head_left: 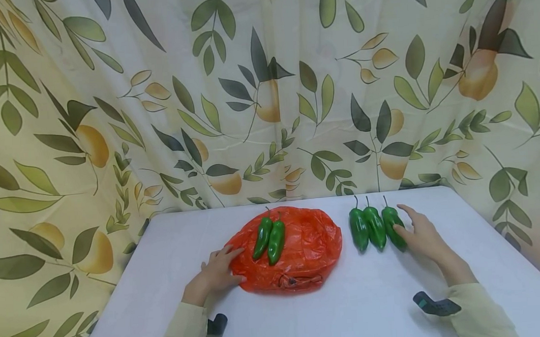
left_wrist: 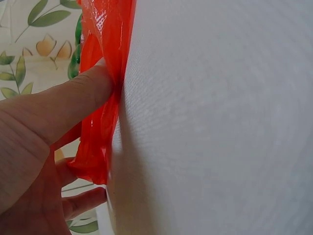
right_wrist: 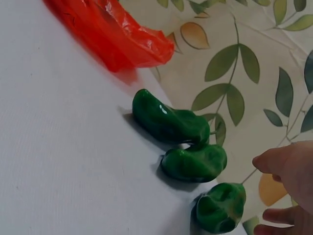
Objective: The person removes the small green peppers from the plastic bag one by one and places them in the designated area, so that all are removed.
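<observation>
A crumpled red plastic bag (head_left: 312, 242) lies spread on the white table, with two green peppers (head_left: 276, 242) side by side on its left half. My left hand (head_left: 216, 271) rests at the bag's left edge, thumb and fingers spread; in the left wrist view its thumb (left_wrist: 80, 93) lies against the red plastic. To the right of the bag, three more green peppers (head_left: 359, 230) lie in a row, stems pointing away. Beside the rightmost pepper (right_wrist: 221, 208) is my right hand (head_left: 421, 236), fingers apart. The right wrist view shows a gap between its fingertips and that pepper.
The white table (head_left: 350, 307) ends at a curtain (head_left: 268, 138) printed with leaves and fruit, which hangs behind and along the sides. A dark strap end (head_left: 436, 305) juts from the right sleeve, and another dark piece (head_left: 217, 324) from the left.
</observation>
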`<state>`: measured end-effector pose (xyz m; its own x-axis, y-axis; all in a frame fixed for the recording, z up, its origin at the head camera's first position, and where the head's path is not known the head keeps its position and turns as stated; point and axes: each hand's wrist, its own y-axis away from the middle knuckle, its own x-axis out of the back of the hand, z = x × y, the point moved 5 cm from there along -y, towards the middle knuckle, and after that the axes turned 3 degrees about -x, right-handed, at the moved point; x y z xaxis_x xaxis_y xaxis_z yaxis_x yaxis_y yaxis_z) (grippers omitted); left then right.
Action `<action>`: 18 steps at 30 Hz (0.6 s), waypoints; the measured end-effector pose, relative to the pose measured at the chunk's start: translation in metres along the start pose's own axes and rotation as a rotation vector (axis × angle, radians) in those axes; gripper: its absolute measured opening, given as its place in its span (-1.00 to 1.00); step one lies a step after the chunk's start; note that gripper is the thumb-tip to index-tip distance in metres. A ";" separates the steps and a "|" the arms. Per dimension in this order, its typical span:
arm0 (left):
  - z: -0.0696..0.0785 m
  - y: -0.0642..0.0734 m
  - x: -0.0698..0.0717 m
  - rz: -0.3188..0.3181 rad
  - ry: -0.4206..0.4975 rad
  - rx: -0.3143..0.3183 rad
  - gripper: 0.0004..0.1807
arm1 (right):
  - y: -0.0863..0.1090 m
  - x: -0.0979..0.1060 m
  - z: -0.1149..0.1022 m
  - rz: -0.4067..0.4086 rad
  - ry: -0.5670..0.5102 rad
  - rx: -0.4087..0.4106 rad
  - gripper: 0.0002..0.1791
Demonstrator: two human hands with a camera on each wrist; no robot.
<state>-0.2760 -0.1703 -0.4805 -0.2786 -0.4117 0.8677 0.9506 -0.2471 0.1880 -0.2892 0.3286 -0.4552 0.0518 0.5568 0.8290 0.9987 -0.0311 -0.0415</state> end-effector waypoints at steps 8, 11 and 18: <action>0.000 0.000 0.001 -0.002 0.004 0.005 -0.15 | 0.005 0.008 -0.025 0.074 -0.028 0.050 -0.28; 0.000 0.000 0.001 -0.002 0.005 0.006 -0.15 | 0.007 0.010 -0.035 0.090 -0.034 0.067 -0.29; 0.000 -0.001 0.001 -0.001 -0.001 -0.007 -0.15 | 0.011 0.005 -0.054 0.071 -0.058 0.081 -0.28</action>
<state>-0.2774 -0.1704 -0.4801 -0.2795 -0.4102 0.8681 0.9492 -0.2539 0.1857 -0.2785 0.2860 -0.4215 0.1204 0.6031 0.7885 0.9892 -0.0063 -0.1462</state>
